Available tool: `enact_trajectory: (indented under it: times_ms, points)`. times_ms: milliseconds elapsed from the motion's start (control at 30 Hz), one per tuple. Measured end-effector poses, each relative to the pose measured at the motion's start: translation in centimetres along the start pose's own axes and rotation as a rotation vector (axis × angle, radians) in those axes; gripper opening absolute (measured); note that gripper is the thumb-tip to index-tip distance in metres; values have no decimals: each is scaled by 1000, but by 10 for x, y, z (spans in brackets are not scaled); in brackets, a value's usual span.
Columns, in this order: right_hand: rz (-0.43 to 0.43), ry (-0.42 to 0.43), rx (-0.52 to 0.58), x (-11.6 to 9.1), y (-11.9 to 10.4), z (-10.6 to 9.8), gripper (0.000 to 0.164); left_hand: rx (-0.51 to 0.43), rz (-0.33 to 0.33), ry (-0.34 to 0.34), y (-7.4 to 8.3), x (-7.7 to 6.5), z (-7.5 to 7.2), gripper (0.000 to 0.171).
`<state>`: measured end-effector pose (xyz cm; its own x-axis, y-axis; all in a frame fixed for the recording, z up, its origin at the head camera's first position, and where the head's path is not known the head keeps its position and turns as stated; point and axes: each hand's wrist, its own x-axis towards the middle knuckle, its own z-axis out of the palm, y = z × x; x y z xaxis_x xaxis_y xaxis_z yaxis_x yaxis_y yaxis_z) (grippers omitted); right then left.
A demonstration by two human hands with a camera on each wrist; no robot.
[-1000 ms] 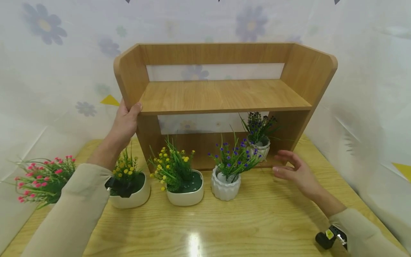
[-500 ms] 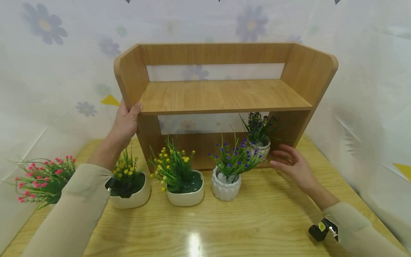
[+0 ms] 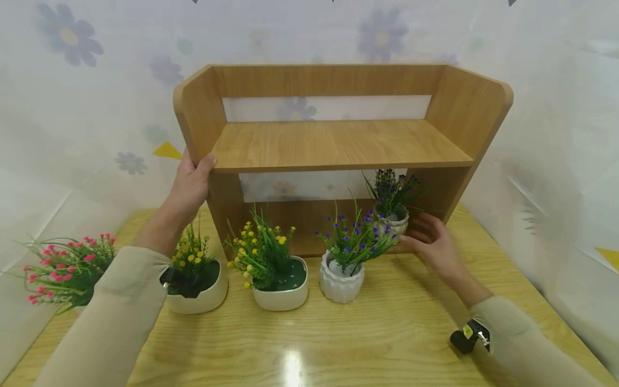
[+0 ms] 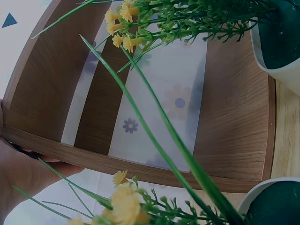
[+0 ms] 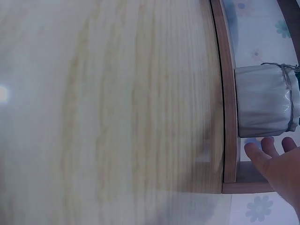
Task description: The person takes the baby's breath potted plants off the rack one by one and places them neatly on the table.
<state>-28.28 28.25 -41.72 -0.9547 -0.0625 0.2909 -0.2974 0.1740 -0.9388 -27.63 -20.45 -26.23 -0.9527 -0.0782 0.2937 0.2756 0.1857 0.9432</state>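
Observation:
In the head view my left hand [image 3: 188, 185] grips the left side of a two-tier wooden shelf [image 3: 338, 142], thumb on the front edge. My right hand [image 3: 437, 250] is at the lower right compartment, fingers spread and slightly bent. Just left of it, on the lower board, stands a pale pot [image 5: 260, 101] with twine round its rim and dark purple flowers [image 3: 388, 188]. In the right wrist view the fingertips are close beside that pot; whether they touch it I cannot tell. A white fluted pot [image 3: 340, 285] with purple flowers stands before the shelf.
Left of the fluted pot stand two cream planters with yellow flowers, a middle planter [image 3: 282, 298] and a left planter [image 3: 200, 303] partly behind my left forearm. Pink flowers [image 3: 63, 269] are at the far left. A patterned white sheet [image 3: 309, 32] hangs behind the wooden table [image 3: 338, 344].
My right hand has moved left and slightly up, closer to the pot inside the shelf. My left hand keeps its grip on the shelf's side, and the pots stay put.

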Motion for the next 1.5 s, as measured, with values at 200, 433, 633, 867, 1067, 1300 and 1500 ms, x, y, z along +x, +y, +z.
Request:
enact_trajectory:
  times_ms: [200, 433, 633, 867, 1067, 1300, 1500]
  points:
    - [12, 27, -19, 7, 7, 5, 76, 1, -2, 2, 0, -1, 0, 55]
    - [7, 60, -56, 14, 12, 9, 69, 5, -28, 3, 1, -2, 0, 56]
    - [50, 101, -126, 20, 11, 13, 72, 8, -14, 4, 1, -4, 0, 56]
    - [79, 111, -228, 27, 14, 17, 73, 7, 21, -3, 0, -3, -1, 53]
    - [93, 101, -268, 32, 14, 20, 84, 16, 5, 3, -1, -4, 0, 54]
    - [108, 87, -233, 32, 11, 21, 86, 12, -7, -4, 0, -5, 0, 56]
    - [108, 106, -250, 32, 12, 22, 85, 6, -5, -8, 1, -4, 0, 56]
